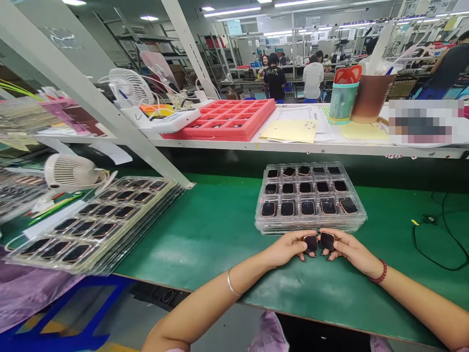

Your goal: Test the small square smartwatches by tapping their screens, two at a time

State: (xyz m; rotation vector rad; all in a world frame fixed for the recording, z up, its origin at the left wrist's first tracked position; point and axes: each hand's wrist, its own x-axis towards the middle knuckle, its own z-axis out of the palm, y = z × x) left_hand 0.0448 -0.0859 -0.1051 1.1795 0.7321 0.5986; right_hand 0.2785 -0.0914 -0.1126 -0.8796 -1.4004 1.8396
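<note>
Left hand (289,247) pinches one dark part (311,243); right hand (348,248) pinches another part (327,241), edges gripped, faces clear; stacked trays (361,215) just behind.

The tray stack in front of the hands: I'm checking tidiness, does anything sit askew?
Mostly neat. In the clear tray stack, the near-right dark square part lies tilted in its pocket, unlike its neighbours.

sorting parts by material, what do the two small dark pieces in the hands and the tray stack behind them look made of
Dark pieces, one in the left hand, one in the right hand: glossy black faces, probably glass or polished plastic, with coppery metallic-looking rims.
Tray stack: clear thin moulded plastic, see-through with shiny edges.
</note>
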